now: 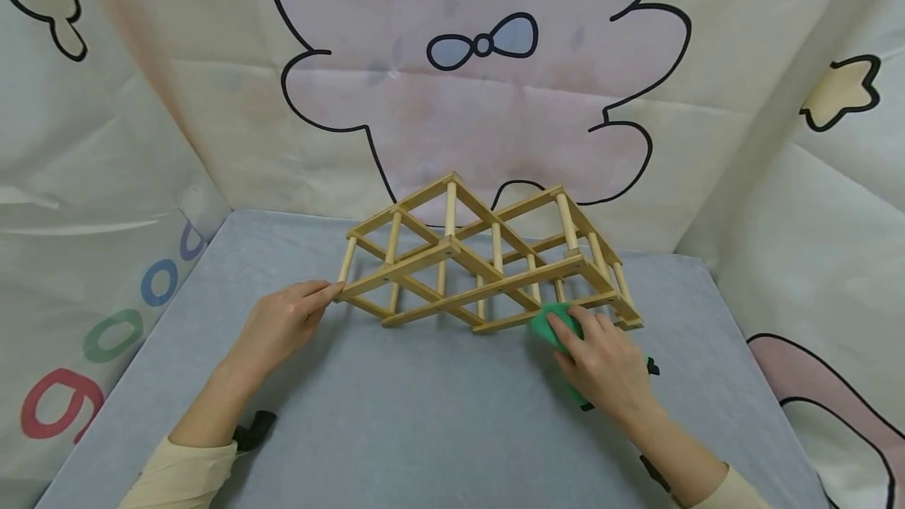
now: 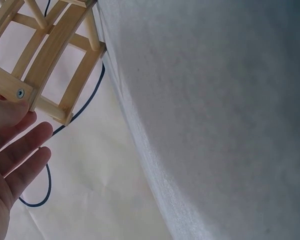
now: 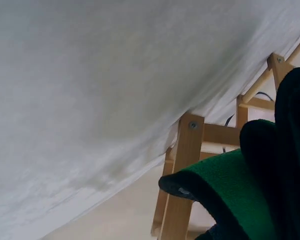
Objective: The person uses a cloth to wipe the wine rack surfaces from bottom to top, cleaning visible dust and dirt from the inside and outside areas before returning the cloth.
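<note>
A folding wooden lattice rack (image 1: 449, 245), made of slats joined by round dowels, stands on the blue-grey tabletop. At its left end my left hand (image 1: 283, 322) pinches the tip of a slat between thumb and forefinger; the left wrist view shows the other fingers (image 2: 27, 145) held apart from the wood. My right hand (image 1: 608, 364) holds a green cloth (image 1: 558, 326) with dark edging against the lower front right part of the rack. In the right wrist view the cloth (image 3: 235, 185) lies close over the slats, and its dark folds hide part of the rack.
The blue-grey cloth-covered table (image 1: 438, 430) spreads in front of the rack. Behind it hangs a pale printed backdrop (image 1: 495, 116), and similar printed sheets stand at left and right. Dark straps (image 1: 256, 430) sit at the wrists.
</note>
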A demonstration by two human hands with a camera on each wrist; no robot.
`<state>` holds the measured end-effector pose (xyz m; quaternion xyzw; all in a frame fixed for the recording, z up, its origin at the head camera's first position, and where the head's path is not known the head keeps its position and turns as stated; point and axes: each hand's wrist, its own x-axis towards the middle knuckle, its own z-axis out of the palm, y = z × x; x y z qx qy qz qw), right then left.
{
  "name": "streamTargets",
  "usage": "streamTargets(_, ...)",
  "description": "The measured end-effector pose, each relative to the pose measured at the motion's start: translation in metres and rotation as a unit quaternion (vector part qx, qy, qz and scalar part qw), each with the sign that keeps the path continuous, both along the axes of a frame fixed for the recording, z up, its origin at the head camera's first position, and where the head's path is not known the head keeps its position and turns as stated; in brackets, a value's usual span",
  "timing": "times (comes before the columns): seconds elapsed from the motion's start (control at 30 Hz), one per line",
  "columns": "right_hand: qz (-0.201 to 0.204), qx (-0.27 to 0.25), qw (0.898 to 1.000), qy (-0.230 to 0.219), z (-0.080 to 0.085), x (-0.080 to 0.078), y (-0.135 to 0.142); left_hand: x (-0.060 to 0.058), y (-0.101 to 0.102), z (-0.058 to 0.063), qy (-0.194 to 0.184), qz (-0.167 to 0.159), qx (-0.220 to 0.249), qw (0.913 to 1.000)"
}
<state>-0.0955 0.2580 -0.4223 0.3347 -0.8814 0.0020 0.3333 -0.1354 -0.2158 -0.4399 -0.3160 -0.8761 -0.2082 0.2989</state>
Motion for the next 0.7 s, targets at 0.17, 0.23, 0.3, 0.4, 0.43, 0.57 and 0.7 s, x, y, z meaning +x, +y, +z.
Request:
streamTargets(0.17,-0.01,-0.015,1.0,0.004,0.005,0.004,0.013,0.0,0.0,0.0,0.005,-0.002,0.001,1.0)
streamTargets(0.23,-0.011,-0.029,0.999,0.015,0.007,0.005,0.017,0.0,0.0,0.001,0.005,0.0,0.001,1.0)
streamTargets(0.3,-0.011,-0.051,0.998,0.029,0.008,0.006,0.021,0.0,0.0,0.001,0.003,0.002,0.0,1.0)
streamTargets(0.4,-0.016,-0.081,0.996,0.047,0.01,0.005,0.025,0.001,0.0,0.001,0.001,0.003,0.0,1.0)
streamTargets(0.43,-0.018,-0.089,0.995,0.05,0.01,0.004,0.027,0.001,0.0,0.001,0.001,0.003,0.0,1.0)
streamTargets(0.57,-0.032,-0.105,0.992,0.057,0.011,0.005,0.03,0.001,0.0,0.001,0.003,0.0,0.0,1.0)
streamTargets(0.7,-0.042,-0.117,0.991,0.059,0.012,0.006,0.031,0.001,0.0,0.001,0.001,-0.001,0.0,1.0)
